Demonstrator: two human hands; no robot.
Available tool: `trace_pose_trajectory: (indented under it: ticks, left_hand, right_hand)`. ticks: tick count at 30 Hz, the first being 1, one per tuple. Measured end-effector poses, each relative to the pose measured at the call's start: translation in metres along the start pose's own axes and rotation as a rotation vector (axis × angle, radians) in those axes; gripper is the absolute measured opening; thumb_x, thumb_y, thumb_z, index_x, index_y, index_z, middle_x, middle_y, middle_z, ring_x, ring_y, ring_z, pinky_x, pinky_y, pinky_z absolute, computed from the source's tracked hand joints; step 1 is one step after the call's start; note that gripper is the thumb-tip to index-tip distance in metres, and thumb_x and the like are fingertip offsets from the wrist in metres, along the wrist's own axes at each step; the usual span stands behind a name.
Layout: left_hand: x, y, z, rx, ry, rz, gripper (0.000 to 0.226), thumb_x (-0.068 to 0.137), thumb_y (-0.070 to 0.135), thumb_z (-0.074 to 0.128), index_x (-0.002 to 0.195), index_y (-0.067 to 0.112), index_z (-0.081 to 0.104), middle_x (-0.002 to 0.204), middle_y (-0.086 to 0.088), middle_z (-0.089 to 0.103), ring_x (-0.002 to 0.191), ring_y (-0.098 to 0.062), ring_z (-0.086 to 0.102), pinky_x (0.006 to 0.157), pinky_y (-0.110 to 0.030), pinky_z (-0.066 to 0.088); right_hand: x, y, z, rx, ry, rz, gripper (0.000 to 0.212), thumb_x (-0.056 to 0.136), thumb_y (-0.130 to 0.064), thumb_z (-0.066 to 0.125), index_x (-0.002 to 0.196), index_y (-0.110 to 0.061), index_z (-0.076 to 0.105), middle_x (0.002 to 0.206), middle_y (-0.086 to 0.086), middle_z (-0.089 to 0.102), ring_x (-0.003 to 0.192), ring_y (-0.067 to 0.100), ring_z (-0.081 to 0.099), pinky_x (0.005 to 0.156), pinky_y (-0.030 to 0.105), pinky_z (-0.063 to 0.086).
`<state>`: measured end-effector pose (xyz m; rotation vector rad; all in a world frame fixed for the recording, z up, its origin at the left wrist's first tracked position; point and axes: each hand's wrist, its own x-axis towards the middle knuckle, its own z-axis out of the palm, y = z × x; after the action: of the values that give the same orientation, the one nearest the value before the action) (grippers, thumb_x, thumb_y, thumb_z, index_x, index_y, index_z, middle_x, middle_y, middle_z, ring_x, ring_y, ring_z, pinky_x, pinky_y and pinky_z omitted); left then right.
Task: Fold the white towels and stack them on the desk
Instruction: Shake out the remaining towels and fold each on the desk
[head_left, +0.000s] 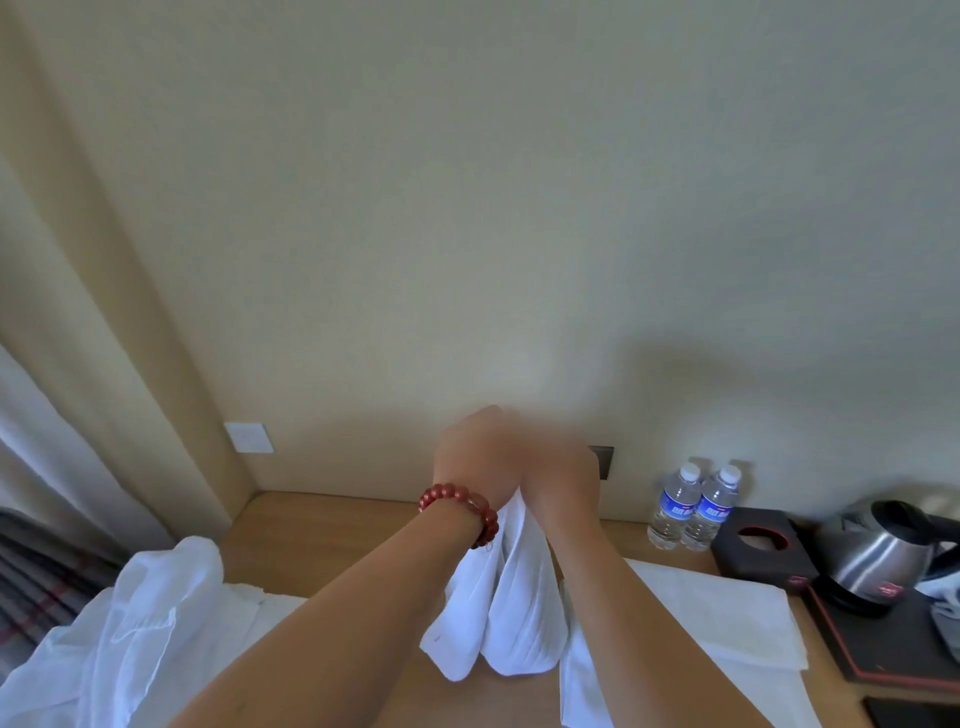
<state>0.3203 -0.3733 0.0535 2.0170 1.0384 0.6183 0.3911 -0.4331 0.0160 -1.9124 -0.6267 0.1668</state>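
A: hands status?
B: left hand (480, 457) and right hand (558, 478) raised together, both gripping the white towel (511, 613); it hangs above the bench (322, 530).
A: others?
B: crumpled towel (150, 613) lies left.

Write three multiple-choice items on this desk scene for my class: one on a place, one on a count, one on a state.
1. Where do the clear plastic water bottles stand?
A. Left of the steel electric kettle
B. On the crumpled towel
C. On the floor

2. How many bottles are there?
A. One
B. Two
C. Four

3. How is the white towel held up?
A. Lying flat
B. Rolled
C. Hanging from both hands

Key: 1 A, bottles by the wall, kettle further right; 2 B, two white caps; 3 C, left hand and right hand grip its top.
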Motion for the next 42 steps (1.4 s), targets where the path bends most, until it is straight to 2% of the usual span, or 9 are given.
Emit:
trace_pose_trajectory:
  ticks: [8,13,17,21,26,30,34,37,42]
  left_hand:
    - [-0.002,-0.005,0.008,0.317,-0.128,0.208,0.031,0.105,0.026,0.035,0.074,0.02,0.037,0.079,0.002,0.047,0.068,-0.015,0.046,0.057,-0.028,0.031]
    - [-0.006,-0.013,0.014,0.493,-0.147,0.347,0.015,0.103,0.02,0.037,0.089,0.017,0.042,0.083,0.002,0.042,0.079,-0.02,0.048,0.067,-0.028,0.034]
    - [-0.008,-0.016,0.017,0.537,-0.185,0.433,0.012,0.101,0.015,0.037,0.09,0.018,0.041,0.082,0.002,0.039,0.079,-0.02,0.043,0.068,-0.027,0.032]
    - [-0.004,-0.019,0.018,0.626,-0.215,0.438,0.007,0.098,0.015,0.039,0.094,0.019,0.043,0.094,-0.002,0.05,0.083,-0.02,0.047,0.07,-0.028,0.033]
    - [-0.009,-0.02,0.02,0.832,-0.249,0.611,0.029,0.098,0.008,0.036,0.121,0.009,0.053,0.117,-0.007,0.059,0.103,-0.022,0.054,0.077,-0.029,0.039]
    - [-0.011,-0.022,0.019,0.717,-0.304,0.556,0.029,0.096,0.005,0.034,0.118,0.005,0.053,0.112,-0.01,0.057,0.099,-0.023,0.052,0.087,-0.032,0.042]
    - [-0.015,-0.028,0.021,0.433,-0.36,0.4,0.022,0.088,0.001,0.041,0.104,0.009,0.053,0.095,-0.002,0.053,0.082,-0.017,0.048,0.069,-0.023,0.035]
    - [-0.014,-0.033,0.017,0.246,-0.251,0.327,0.02,0.087,-0.002,0.04,0.087,0.017,0.046,0.082,0.002,0.049,0.072,-0.016,0.048,0.06,-0.023,0.034]
    - [-0.021,-0.037,0.014,0.172,-0.229,0.353,0.014,0.086,0.006,0.048,0.096,0.016,0.05,0.094,0.001,0.053,0.077,-0.013,0.053,0.06,-0.02,0.038]
  right_hand:
    - [0.0,0.012,-0.01,0.374,-0.127,0.237,0.037,0.084,-0.029,0.06,0.068,0.003,0.051,0.063,0.01,0.048,0.063,0.02,0.043,0.065,0.036,0.036]
    - [-0.003,0.018,-0.014,0.243,-0.142,0.209,0.035,0.073,-0.034,0.051,0.06,-0.002,0.046,0.062,0.011,0.045,0.064,0.023,0.042,0.066,0.044,0.042]
    - [-0.005,0.018,-0.018,0.165,-0.129,0.204,0.045,0.088,-0.02,0.05,0.043,-0.019,0.044,0.047,-0.007,0.044,0.062,0.021,0.041,0.065,0.039,0.035]
    - [-0.01,0.015,-0.016,0.147,-0.188,0.157,0.036,0.085,-0.031,0.041,0.061,-0.005,0.05,0.066,0.016,0.059,0.072,0.038,0.055,0.074,0.05,0.049]
    - [-0.013,0.019,-0.016,0.158,-0.239,0.224,0.057,0.1,-0.054,0.045,0.059,-0.014,0.048,0.056,-0.002,0.052,0.06,0.015,0.052,0.066,0.034,0.042]
    - [-0.009,0.025,-0.013,0.12,-0.202,0.147,0.048,0.104,-0.033,0.046,0.062,-0.008,0.049,0.057,-0.003,0.05,0.06,0.016,0.044,0.064,0.035,0.036]
    - [-0.007,0.017,-0.016,0.112,-0.183,0.068,0.029,0.101,-0.015,0.046,0.086,-0.014,0.07,0.083,-0.006,0.07,0.081,0.011,0.063,0.076,0.027,0.048]
    - [-0.002,0.004,-0.019,0.055,-0.232,-0.036,0.029,0.102,-0.015,0.046,0.092,-0.018,0.073,0.091,-0.013,0.071,0.091,0.002,0.063,0.08,0.019,0.047]
    - [0.001,0.001,-0.02,0.168,-0.311,0.034,0.019,0.1,-0.023,0.053,0.106,-0.032,0.069,0.084,-0.008,0.065,0.087,0.008,0.064,0.081,0.024,0.049]
